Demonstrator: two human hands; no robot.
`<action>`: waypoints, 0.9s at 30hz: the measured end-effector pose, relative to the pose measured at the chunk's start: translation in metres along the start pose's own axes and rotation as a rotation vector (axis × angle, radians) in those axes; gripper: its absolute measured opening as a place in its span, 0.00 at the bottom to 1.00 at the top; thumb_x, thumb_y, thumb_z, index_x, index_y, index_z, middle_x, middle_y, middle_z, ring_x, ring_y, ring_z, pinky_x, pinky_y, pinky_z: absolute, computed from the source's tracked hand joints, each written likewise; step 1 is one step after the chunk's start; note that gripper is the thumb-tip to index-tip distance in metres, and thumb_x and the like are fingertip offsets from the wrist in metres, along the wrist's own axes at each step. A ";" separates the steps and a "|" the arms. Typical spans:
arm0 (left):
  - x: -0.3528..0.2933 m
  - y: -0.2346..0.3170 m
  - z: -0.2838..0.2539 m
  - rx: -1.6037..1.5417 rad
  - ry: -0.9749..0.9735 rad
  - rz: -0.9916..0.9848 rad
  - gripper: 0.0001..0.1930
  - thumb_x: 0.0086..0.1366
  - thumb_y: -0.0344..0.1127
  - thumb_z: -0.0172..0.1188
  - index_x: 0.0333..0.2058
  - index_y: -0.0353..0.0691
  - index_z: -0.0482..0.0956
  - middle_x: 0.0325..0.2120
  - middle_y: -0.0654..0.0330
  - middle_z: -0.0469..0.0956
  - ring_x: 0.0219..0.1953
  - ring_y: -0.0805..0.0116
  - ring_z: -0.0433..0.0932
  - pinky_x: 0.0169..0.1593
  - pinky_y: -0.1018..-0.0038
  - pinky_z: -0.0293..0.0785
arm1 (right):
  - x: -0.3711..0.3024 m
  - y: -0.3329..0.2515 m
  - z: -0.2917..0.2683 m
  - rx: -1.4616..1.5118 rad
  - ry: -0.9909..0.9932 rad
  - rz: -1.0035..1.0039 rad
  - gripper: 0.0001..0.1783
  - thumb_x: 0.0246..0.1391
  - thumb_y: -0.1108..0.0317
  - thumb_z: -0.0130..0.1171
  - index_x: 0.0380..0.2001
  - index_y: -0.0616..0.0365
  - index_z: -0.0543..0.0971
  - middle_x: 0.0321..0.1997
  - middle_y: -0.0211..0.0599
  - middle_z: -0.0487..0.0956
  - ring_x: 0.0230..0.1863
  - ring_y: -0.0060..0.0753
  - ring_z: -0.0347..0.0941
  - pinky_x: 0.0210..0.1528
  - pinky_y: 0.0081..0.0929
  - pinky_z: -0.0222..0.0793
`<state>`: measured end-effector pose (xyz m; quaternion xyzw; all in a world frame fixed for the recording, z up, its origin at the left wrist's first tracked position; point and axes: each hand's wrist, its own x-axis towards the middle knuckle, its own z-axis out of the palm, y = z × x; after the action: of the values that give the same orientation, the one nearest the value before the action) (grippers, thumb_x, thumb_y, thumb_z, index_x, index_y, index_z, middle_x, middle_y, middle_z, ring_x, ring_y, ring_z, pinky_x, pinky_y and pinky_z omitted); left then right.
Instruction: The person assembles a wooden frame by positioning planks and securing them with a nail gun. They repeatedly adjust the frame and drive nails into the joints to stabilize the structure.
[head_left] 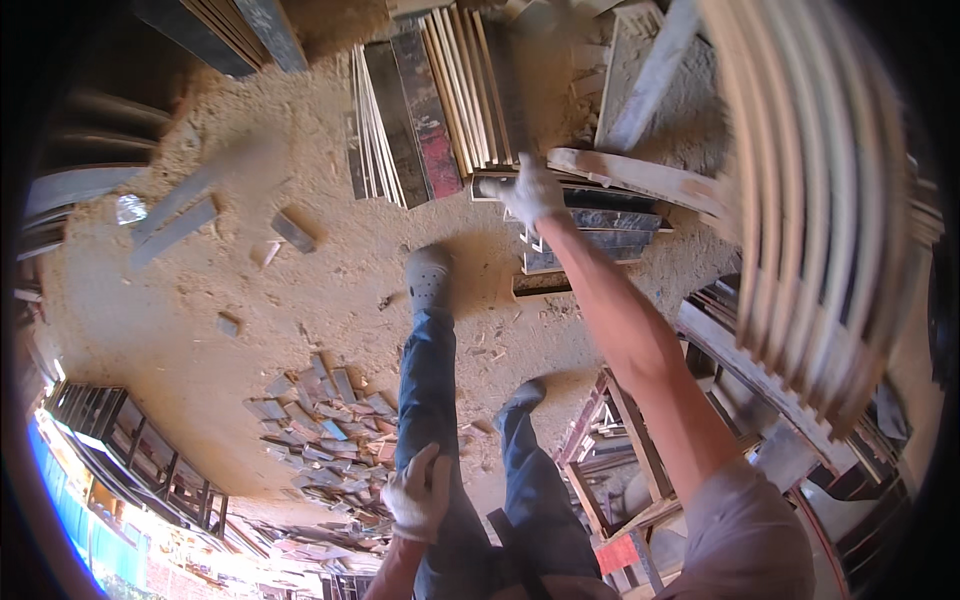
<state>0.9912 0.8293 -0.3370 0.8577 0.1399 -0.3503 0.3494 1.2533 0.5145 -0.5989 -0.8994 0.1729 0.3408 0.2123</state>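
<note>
My right hand, in a whitish work glove, reaches far forward with the arm stretched out. Its thumb and fingers are spread over the end of a dark board on a low stack of short dark boards. Just beyond the hand, a row of thin planks with pale edges stands packed side by side. My left hand, gloved too, is beside my left thigh. Its fingers are loosely curled together, and nothing shows in them.
A heap of small wood offcuts lies left of my legs on the dusty floor. Loose wood strips are farther left. Long curved-looking boards rise close on the right. A wooden frame with scraps stands by my right leg.
</note>
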 end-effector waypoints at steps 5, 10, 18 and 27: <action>0.028 -0.007 -0.019 -0.192 0.005 -0.099 0.09 0.64 0.30 0.63 0.42 0.35 0.85 0.17 0.58 0.80 0.16 0.70 0.78 0.23 0.73 0.72 | 0.130 0.019 0.059 -0.342 0.199 0.037 0.72 0.35 0.13 0.60 0.63 0.73 0.63 0.62 0.67 0.70 0.58 0.58 0.74 0.59 0.45 0.72; 0.033 0.003 -0.028 -0.244 -0.077 -0.260 0.14 0.69 0.35 0.56 0.49 0.37 0.83 0.29 0.57 0.80 0.29 0.69 0.79 0.34 0.75 0.73 | 0.151 0.047 0.067 -0.194 0.044 0.049 0.76 0.34 0.20 0.68 0.69 0.75 0.56 0.71 0.73 0.60 0.70 0.65 0.62 0.69 0.48 0.62; 0.040 0.004 -0.022 -0.226 -0.038 -0.235 0.11 0.66 0.29 0.61 0.45 0.34 0.84 0.15 0.59 0.80 0.16 0.76 0.77 0.22 0.77 0.71 | 0.118 0.024 0.073 -0.345 0.469 -0.087 0.43 0.46 0.41 0.67 0.52 0.69 0.74 0.48 0.61 0.78 0.52 0.58 0.74 0.58 0.47 0.70; 0.043 0.004 -0.019 -0.168 -0.058 -0.188 0.11 0.66 0.32 0.63 0.45 0.36 0.84 0.15 0.60 0.80 0.16 0.74 0.79 0.23 0.75 0.73 | 0.123 0.033 0.073 0.089 0.317 0.065 0.42 0.39 0.38 0.78 0.43 0.65 0.77 0.49 0.61 0.79 0.51 0.58 0.76 0.55 0.47 0.71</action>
<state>1.0338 0.8396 -0.3552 0.7980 0.2384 -0.3933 0.3895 1.2860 0.5023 -0.7415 -0.9254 0.2484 0.1934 0.2109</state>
